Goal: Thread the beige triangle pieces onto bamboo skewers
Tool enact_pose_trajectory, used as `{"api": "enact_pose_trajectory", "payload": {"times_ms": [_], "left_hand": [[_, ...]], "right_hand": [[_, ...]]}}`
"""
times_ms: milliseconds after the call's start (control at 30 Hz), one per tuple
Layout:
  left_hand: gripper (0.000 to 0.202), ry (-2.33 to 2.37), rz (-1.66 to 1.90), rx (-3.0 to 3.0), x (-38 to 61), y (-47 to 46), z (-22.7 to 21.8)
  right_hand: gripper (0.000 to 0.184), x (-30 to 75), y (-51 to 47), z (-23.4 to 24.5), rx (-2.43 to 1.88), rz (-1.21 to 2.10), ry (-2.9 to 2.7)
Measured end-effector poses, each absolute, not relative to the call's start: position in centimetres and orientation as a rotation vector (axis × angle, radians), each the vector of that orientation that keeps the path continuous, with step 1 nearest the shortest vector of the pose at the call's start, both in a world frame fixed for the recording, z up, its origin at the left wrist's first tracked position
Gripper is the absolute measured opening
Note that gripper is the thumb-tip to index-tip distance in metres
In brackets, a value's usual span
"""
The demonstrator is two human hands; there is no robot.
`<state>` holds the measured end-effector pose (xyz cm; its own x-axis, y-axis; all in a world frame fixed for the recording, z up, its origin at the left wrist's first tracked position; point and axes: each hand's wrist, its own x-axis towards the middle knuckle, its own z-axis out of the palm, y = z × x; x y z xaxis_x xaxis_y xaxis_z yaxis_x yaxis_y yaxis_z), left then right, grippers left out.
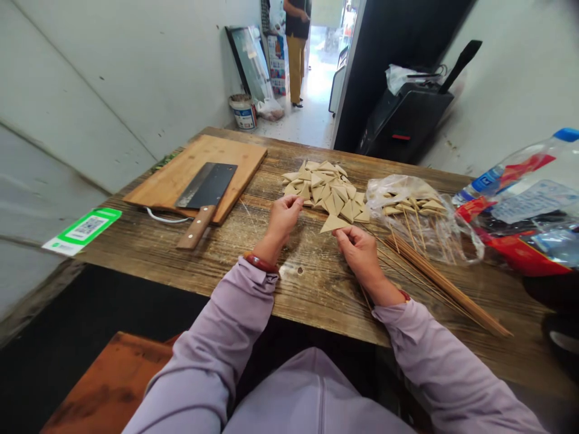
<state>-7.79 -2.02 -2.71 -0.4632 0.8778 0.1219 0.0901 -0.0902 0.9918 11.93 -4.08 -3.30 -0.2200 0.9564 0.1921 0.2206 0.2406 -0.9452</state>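
Note:
My right hand pinches the corner of a flat tan triangular piece between thumb and fingers. My left hand is closed in a pinch beside the pile; whatever may be in its fingertips is too small to make out. A heap of similar tan triangular pieces lies just beyond both hands. To the right of my right hand rests a bundle of thin wooden skewers. Behind the skewers, a clear plastic bag holds several triangles on sticks.
On the left, a cleaver lies across a wooden cutting board, its handle overhanging the edge. A large plastic bottle and red packaging crowd the right side. Beyond the table, a person stands near the doorway.

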Motion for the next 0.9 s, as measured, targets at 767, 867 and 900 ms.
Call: {"api": "enact_pose_trajectory", "payload": {"times_ms": [767, 867, 900], "left_hand": [[0.026, 1.324, 1.594, 0.77, -7.8, -1.3, -0.8], [0.029, 1.191, 1.572, 0.659, -6.8, -3.4, -0.2], [0.027, 1.159, 1.566, 0.631, -6.5, -3.8, -0.1]], "right_hand": [[0.028, 11.5, -3.8, -3.4, -1.02, 0.955, -1.677], [0.026, 11.7, -4.2, -3.5, -1.012, 0.967, -1.682], [0.026, 11.7, -4.4, -3.5, -1.011, 0.969, -1.689]]}}
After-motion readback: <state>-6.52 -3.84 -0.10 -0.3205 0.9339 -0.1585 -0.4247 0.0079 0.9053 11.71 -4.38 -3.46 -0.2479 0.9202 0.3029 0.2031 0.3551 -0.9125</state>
